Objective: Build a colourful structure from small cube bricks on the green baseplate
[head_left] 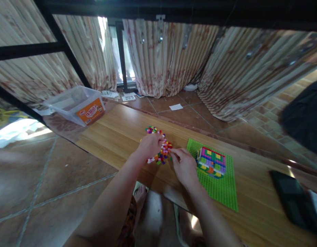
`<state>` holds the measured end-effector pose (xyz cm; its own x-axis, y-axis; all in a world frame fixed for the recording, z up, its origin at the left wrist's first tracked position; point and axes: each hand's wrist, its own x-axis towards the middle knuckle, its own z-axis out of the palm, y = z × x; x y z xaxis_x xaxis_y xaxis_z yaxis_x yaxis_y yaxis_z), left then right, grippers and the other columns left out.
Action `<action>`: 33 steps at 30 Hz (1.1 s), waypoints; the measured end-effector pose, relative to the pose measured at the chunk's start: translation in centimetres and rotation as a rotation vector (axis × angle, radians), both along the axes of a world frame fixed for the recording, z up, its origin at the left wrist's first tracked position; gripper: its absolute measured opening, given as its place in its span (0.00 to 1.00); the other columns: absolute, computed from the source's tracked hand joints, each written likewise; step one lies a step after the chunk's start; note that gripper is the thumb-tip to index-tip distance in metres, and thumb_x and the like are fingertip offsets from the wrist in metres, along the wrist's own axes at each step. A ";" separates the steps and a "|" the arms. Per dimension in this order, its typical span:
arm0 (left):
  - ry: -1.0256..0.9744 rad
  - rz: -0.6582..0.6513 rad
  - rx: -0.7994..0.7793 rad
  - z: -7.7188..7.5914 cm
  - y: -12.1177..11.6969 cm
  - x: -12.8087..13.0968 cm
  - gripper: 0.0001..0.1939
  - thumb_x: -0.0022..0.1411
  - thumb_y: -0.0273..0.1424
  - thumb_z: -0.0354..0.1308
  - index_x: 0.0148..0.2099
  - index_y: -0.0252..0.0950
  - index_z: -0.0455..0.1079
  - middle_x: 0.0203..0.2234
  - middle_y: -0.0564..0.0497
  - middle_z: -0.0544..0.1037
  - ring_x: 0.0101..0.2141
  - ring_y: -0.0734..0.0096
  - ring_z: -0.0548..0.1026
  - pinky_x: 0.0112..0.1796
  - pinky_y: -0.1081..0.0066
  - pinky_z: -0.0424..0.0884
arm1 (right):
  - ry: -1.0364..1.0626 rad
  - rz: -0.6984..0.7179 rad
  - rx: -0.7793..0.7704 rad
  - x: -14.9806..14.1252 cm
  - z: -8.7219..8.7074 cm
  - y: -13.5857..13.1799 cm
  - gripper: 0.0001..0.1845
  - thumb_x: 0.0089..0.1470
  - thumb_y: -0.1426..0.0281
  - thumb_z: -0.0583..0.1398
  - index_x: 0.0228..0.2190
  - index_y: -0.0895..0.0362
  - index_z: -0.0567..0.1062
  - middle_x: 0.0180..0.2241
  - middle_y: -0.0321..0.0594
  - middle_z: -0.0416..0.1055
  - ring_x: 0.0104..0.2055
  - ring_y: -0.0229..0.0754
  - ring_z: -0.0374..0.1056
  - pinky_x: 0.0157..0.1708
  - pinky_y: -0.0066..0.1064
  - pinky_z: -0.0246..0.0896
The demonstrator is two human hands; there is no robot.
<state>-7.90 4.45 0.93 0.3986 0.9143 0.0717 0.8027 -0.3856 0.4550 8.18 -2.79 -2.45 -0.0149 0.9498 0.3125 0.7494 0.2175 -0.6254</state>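
Observation:
A loose pile of small coloured building bricks (165, 148) lies on the wooden table. Over its left side is my left hand (151, 143), its fingers curled down among the bricks and their tips mostly hidden. My right hand (183, 164) is at the pile's right edge, thumb and forefinger brought together near the bricks; whether a brick is between them is too small to make out. Just right of that hand, a block-shaped build of multicoloured bricks (211, 162) stands on a green baseplate (221, 190).
The narrow wooden table (127, 118) runs from upper left to lower right. A clear plastic bin (68, 106) with an orange label stands at its far left end. A dark tablet-like device (289, 195) lies at the right. Curtains (171, 61) hang behind, and paper (176, 107) lies beyond the table.

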 end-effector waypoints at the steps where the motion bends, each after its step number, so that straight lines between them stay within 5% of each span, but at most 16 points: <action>1: 0.005 0.009 0.002 0.2 0.1 -0.3 0.14 0.63 0.28 0.49 0.42 0.37 0.77 0.37 0.47 0.81 0.39 0.66 0.77 0.43 0.68 0.70 | -0.001 -0.005 -0.006 -0.1 -0.2 0.3 0.14 0.58 0.69 0.53 0.38 0.54 0.79 0.35 0.43 0.74 0.38 0.43 0.69 0.42 0.35 0.62; 15: -0.047 0.124 0.006 0.6 0.7 -3.1 0.16 0.63 0.27 0.48 0.42 0.38 0.77 0.36 0.47 0.81 0.39 0.64 0.77 0.42 0.67 0.70 | -0.074 0.029 -0.028 -0.7 -1.1 1.7 0.13 0.55 0.71 0.54 0.34 0.53 0.79 0.35 0.42 0.75 0.38 0.44 0.70 0.40 0.36 0.62; 21: -0.028 0.120 0.014 0.6 0.6 -2.8 0.15 0.62 0.27 0.48 0.41 0.37 0.77 0.35 0.46 0.81 0.38 0.63 0.77 0.41 0.66 0.70 | 0.013 -0.022 -0.029 -0.3 0.0 1.1 0.12 0.56 0.67 0.54 0.35 0.54 0.77 0.35 0.42 0.75 0.37 0.44 0.70 0.38 0.35 0.63; 33: -0.026 0.035 0.040 0.7 0.4 -1.2 0.14 0.62 0.27 0.48 0.37 0.36 0.76 0.32 0.47 0.80 0.35 0.65 0.76 0.38 0.69 0.68 | 0.346 -0.305 0.118 8.7 3.3 -3.3 0.10 0.49 0.62 0.63 0.30 0.55 0.79 0.36 0.42 0.75 0.37 0.43 0.71 0.39 0.37 0.67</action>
